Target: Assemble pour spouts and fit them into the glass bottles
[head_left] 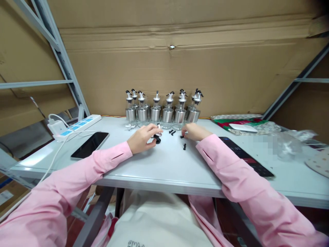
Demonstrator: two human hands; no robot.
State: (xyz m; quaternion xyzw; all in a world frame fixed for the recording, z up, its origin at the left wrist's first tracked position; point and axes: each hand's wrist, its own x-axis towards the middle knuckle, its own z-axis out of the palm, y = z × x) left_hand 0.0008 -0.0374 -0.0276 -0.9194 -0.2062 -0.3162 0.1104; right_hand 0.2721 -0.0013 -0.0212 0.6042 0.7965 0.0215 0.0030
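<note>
My left hand (144, 138) is closed around a pour spout (157, 139) with a white upper part and a black base, held just above the table. My right hand (193, 131) reaches down to the tabletop. Its fingertips are pinched on a small black plastic piece (182, 137). Another small black piece (184, 146) lies nearer to me, and a few more black pieces (172, 132) sit between my hands. Behind them stand several glass bottles with metal sleeves (167, 115), topped with white spouts and black flip caps. A loose white spout part (130, 127) rests by the left bottles.
On the left are a phone (90, 145) and a white power strip (83, 126) with cables. To the right, a large dark-screened device (246, 157) lies partly under my right sleeve. Past it are a clear plastic bag (289, 145) and a patterned cloth (267, 128). Cardboard (180, 68) walls the back.
</note>
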